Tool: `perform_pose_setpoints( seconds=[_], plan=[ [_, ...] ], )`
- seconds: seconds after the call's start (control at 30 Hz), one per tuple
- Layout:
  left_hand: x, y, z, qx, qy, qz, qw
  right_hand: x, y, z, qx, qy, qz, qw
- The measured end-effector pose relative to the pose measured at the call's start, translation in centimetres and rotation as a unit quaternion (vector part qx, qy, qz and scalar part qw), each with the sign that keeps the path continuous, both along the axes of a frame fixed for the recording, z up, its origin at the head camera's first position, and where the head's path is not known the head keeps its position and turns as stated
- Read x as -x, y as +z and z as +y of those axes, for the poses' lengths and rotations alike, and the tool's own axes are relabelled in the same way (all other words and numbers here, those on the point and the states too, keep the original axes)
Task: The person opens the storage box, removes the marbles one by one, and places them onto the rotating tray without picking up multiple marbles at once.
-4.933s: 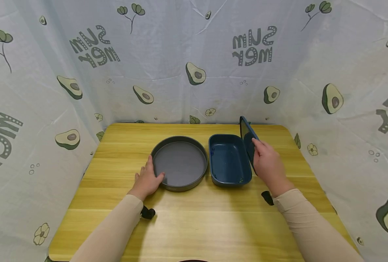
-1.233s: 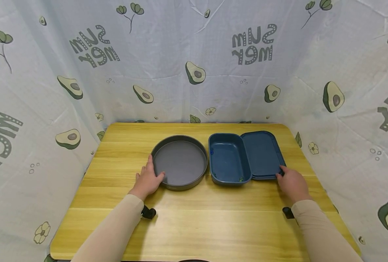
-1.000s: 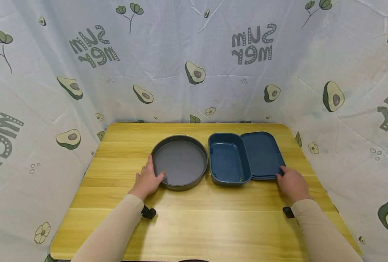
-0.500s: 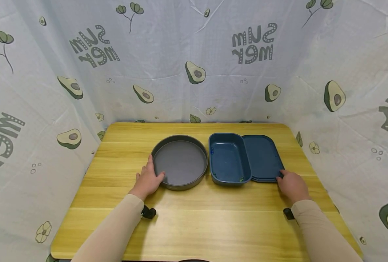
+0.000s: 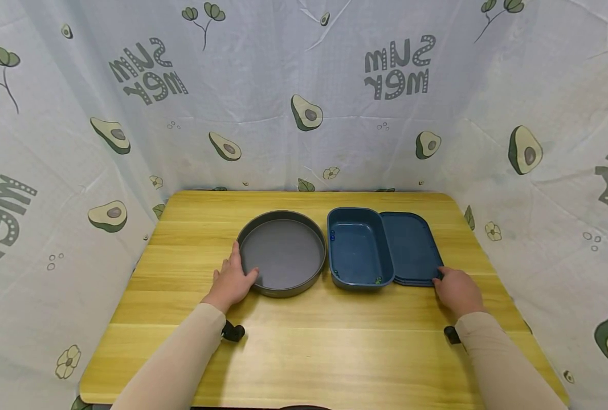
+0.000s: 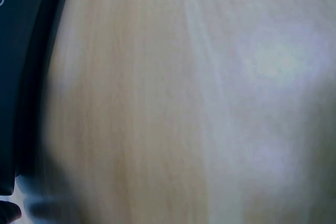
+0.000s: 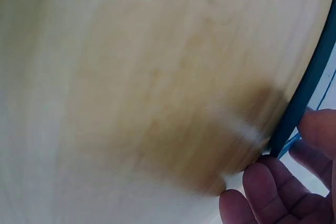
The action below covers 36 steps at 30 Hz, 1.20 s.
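A dark grey round cake pan point(image 5: 283, 253) stands left of the middle of the table. My left hand point(image 5: 230, 283) rests at its near left rim, fingers spread along the outside and thumb at the edge. Just right of the pan is a deep blue rectangular container point(image 5: 357, 247), uncovered, with small coloured marks inside. Its blue lid point(image 5: 413, 245) lies flat against the container's right side; whether its left edge tucks under the rim I cannot tell. My right hand point(image 5: 458, 291) pinches the lid's near right corner. Fingers point(image 7: 261, 187) meet the lid's edge point(image 7: 304, 95) in the right wrist view.
Both vessels stand on a wooden table point(image 5: 304, 353), with wood surface in front of them. A printed cloth point(image 5: 262, 74) hangs around the back and sides. Part of a dark rounded object point(image 5: 304, 408) shows at the bottom edge. Black straps are on both wrists.
The lid, held upright at the container's right edge earlier, now lies flat. Over the last second it slid slightly nearer and left with my right hand on it. My left hand stayed still.
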<state>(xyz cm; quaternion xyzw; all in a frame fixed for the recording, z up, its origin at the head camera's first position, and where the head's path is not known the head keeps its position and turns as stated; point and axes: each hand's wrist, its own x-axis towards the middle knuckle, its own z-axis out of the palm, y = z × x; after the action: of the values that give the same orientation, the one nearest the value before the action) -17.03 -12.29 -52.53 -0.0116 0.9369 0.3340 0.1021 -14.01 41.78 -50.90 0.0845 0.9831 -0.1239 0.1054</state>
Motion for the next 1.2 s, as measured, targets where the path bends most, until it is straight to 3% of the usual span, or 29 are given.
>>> perform_pose_setpoints(
  seconds=[0.53, 0.8, 1.2],
  plan=[
    [-0.1, 0.1, 0.1, -0.003, 0.002, -0.002, 1.0000, 0.0, -0.1, 0.0, -0.011, 0.003, 0.009, 0.9999],
    [0.0, -0.2, -0.1, -0.002, 0.003, 0.001, 1.0000, -0.3, 0.3, -0.9, -0.030, 0.023, 0.061, 0.9974],
    [0.1, -0.5, -0.1, -0.003, 0.000, 0.003, 1.0000, 0.0, 0.3, -1.6, -0.023, 0.030, 0.096, 0.9947]
  ],
)
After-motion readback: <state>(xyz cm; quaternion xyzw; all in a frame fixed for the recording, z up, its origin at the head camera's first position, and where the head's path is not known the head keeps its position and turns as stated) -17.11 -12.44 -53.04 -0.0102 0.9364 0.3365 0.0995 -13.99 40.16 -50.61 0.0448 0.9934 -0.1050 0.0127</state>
